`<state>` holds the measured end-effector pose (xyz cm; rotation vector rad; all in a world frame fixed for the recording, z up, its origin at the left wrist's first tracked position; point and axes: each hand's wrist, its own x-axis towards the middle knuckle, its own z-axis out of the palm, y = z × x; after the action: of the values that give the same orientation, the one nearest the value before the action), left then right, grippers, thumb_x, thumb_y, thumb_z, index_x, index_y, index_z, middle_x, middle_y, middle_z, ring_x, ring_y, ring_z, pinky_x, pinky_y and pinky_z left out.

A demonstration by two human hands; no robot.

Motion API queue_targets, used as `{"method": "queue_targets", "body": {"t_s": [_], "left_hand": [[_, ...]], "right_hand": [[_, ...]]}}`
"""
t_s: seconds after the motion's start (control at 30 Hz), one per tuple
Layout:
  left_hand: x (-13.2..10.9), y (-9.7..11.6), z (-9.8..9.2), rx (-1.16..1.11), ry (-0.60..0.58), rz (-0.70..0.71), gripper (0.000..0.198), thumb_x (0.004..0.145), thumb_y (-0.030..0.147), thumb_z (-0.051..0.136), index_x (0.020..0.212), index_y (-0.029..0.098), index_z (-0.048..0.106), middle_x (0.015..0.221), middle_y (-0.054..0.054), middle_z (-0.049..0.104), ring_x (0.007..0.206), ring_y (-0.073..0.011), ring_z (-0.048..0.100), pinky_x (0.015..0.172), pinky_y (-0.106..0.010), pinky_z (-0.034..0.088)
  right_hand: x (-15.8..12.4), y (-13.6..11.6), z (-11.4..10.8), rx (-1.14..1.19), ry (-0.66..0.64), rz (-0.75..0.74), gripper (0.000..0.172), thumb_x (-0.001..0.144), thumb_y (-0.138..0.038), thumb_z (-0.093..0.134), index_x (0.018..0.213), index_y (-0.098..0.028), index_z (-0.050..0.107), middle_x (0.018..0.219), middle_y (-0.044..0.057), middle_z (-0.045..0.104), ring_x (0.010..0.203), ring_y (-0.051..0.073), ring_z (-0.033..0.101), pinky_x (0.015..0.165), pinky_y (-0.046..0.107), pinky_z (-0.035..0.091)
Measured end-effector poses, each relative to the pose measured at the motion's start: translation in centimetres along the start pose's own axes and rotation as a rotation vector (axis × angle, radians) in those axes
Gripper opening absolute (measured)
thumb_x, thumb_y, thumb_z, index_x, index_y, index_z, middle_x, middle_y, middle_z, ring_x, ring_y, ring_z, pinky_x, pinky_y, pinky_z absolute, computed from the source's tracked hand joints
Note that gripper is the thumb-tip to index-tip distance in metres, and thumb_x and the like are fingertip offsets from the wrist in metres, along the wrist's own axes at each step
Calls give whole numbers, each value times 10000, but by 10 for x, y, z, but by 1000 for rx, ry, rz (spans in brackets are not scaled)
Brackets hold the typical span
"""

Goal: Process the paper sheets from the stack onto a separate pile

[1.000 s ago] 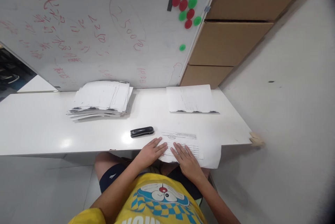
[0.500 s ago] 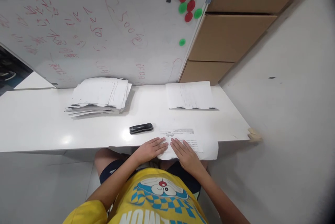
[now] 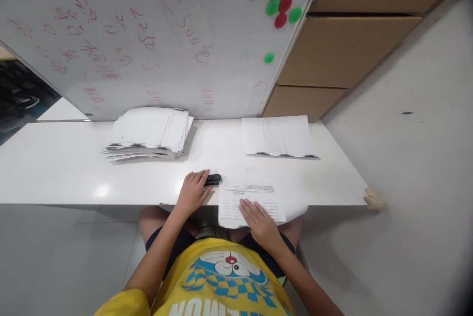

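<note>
My left hand (image 3: 192,192) is on the black stapler (image 3: 214,179), fingers over its left end and thumb along the near side. The stapler's right end shows beyond my fingers. My right hand (image 3: 261,223) lies flat on a printed sheet (image 3: 229,207) with an oval stamp mark, fingers stretched out together. Beneath that sheet is a larger white paper (image 3: 295,208), whose near edge hangs past the table's front edge.
A thick pile of papers (image 3: 148,128) sits at the back left of the white table (image 3: 55,168), and a thinner stack of sheets (image 3: 281,136) at the back right. Behind stand a whiteboard (image 3: 221,10) with magnets and cardboard boxes (image 3: 328,50). A wall (image 3: 406,168) is on the right.
My left hand has left the printed sheet and moved left and up onto the stapler. My right hand stays on the sheet. The whole view has shifted slightly.
</note>
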<state>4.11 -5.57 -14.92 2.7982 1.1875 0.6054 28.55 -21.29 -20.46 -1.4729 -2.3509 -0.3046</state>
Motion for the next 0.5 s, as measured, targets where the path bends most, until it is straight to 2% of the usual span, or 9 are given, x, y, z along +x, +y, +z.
{"method": "queue_targets", "body": {"t_s": [0.13,0.3,0.5], "left_hand": [[6,-4,10,-11,1,-16,367,946,279,466,1297,184,508,1075,-106,657,962,-254,601,841,-407,474],[4,-7,10,-94,41,-36,301,947,303,486,1217,185,546,1081,-91,654,974,-243,584,838,-384,470],[3,-8,10,-110,28,-22,308,947,315,490,1223,189,544,1083,-90,656,979,-239,586,837,-380,464]], "right_hand": [[7,2,-7,-7,-75,-21,738,753,46,345,1472,-119,336,1475,99,455,1371,220,408,1105,447,390],[10,2,-16,-4,-113,-62,688,762,71,339,1429,-86,402,1466,108,468,1380,234,393,1106,452,390],[11,-3,-20,24,-131,-36,736,754,79,349,1467,-103,339,1482,110,444,1390,236,378,1104,464,392]]}}
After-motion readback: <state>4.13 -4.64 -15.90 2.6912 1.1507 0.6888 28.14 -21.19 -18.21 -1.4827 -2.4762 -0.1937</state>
